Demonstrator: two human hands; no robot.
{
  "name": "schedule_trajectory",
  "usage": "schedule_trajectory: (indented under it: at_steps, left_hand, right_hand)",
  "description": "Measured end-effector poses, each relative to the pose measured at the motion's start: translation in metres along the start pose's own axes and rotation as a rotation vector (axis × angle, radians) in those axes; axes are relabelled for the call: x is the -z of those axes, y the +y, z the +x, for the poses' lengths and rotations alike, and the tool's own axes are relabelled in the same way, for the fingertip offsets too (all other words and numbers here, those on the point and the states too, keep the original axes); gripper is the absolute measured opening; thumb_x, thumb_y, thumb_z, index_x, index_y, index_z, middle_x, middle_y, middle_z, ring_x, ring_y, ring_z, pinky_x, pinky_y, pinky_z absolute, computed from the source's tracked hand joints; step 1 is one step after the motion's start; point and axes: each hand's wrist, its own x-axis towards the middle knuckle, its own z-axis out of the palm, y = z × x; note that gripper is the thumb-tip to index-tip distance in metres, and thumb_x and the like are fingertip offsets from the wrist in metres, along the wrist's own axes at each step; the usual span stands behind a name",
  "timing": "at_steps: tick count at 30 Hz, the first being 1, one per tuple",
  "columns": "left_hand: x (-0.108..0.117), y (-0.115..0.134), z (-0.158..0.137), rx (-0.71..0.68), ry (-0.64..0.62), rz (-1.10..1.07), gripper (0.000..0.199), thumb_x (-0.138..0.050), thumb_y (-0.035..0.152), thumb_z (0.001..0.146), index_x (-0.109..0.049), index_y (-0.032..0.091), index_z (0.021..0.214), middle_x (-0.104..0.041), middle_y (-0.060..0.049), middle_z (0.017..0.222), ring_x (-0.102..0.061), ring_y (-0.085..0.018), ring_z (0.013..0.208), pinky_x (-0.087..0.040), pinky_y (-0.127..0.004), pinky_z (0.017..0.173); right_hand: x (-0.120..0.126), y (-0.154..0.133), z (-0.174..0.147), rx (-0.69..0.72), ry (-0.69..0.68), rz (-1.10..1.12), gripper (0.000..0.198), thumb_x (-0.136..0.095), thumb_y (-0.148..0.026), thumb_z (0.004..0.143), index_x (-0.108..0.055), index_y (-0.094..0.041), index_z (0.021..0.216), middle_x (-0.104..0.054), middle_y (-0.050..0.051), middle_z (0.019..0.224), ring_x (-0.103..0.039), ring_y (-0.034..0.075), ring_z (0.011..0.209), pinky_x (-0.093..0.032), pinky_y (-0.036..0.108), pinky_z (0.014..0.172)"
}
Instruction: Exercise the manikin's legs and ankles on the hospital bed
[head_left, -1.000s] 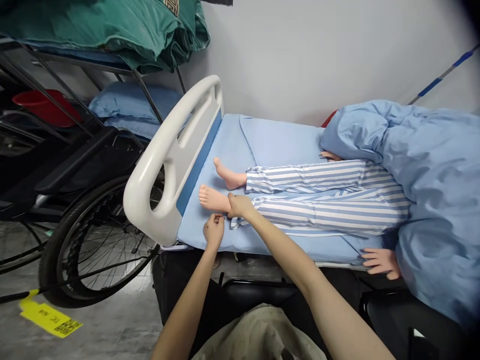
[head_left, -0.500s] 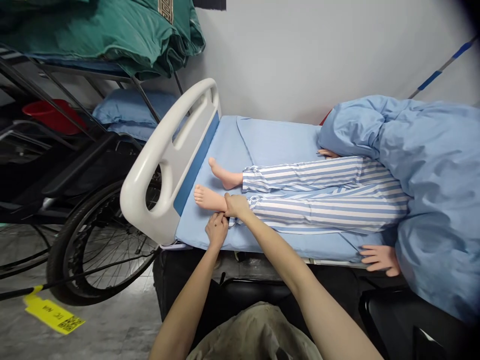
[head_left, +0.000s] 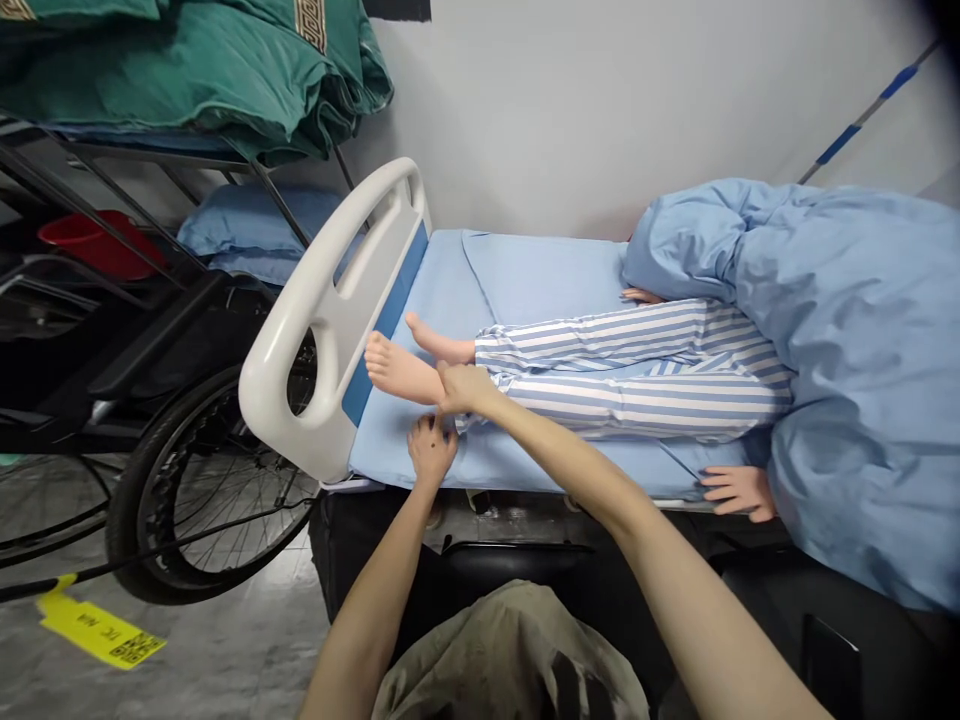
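A manikin in blue-and-white striped trousers (head_left: 637,395) lies on a bed with a light blue sheet (head_left: 555,270). My right hand (head_left: 465,388) is closed around the ankle of its near leg. That near foot (head_left: 401,370) is raised off the sheet, toes toward the footboard. The far foot (head_left: 439,342) rests on the bed behind it. Below the raised ankle, my left hand (head_left: 433,448) lies on the sheet close to the trouser cuff, fingers a little apart and holding nothing I can see. Its fingertips are partly hidden near the cuff.
A white footboard (head_left: 281,350) closes off the bed's left end. A bunched blue quilt (head_left: 847,350) covers the manikin's upper body, with one manikin hand (head_left: 739,492) sticking out. At left stand a wheelchair wheel (head_left: 124,520), a red basin (head_left: 105,245) and a rack with green covers (head_left: 225,80).
My right hand has lifted the near ankle, so the foot is higher off the sheet. My left hand has come apart from the ankle and stays low on the bed. The view has shifted slightly.
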Motion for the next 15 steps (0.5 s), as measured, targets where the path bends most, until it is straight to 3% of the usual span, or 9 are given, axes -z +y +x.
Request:
schedule_trajectory:
  at_steps: [4,7,12,15]
  left_hand:
    - [0.001,0.0,-0.002,-0.018,0.059,-0.012,0.05,-0.047,0.025,0.09,-0.058,0.016,0.138,-0.05,-0.015,0.149,-0.041,-0.035,0.139,-0.036,-0.048,0.111]
    - [0.0,0.0,0.0,-0.05,0.032,-0.014,0.052,-0.043,0.024,0.091,-0.057,0.011,0.139,-0.044,-0.017,0.155,-0.031,-0.034,0.148,-0.028,-0.049,0.119]
    - [-0.001,0.004,0.004,-0.061,-0.017,0.0,0.055,-0.039,0.023,0.091,-0.054,0.01,0.142,-0.041,-0.017,0.157,-0.029,-0.032,0.151,-0.021,-0.05,0.122]
    - [-0.002,0.005,0.005,-0.05,-0.022,0.006,0.057,-0.039,0.022,0.09,-0.053,0.011,0.144,-0.041,-0.017,0.157,-0.028,-0.031,0.151,-0.019,-0.049,0.123]
  right_hand:
    - [0.039,-0.007,-0.012,0.027,0.201,-0.004,0.056,-0.078,-0.028,0.074,-0.051,-0.015,0.121,-0.07,0.009,0.102,-0.067,0.028,0.101,-0.053,0.032,0.081]
    - [0.087,-0.008,-0.025,0.065,0.303,0.034,0.051,-0.076,-0.026,0.074,-0.053,-0.017,0.119,-0.068,0.008,0.108,-0.066,0.027,0.103,-0.056,0.035,0.085]
    - [0.182,0.002,-0.047,0.126,0.383,0.155,0.021,-0.07,-0.014,0.071,-0.063,-0.014,0.091,-0.067,0.003,0.088,-0.068,0.021,0.088,-0.059,0.033,0.081]
    - [0.224,0.012,-0.064,0.136,0.496,0.209,0.012,-0.07,-0.016,0.072,-0.064,-0.016,0.081,-0.064,-0.001,0.077,-0.068,0.017,0.082,-0.06,0.029,0.074]
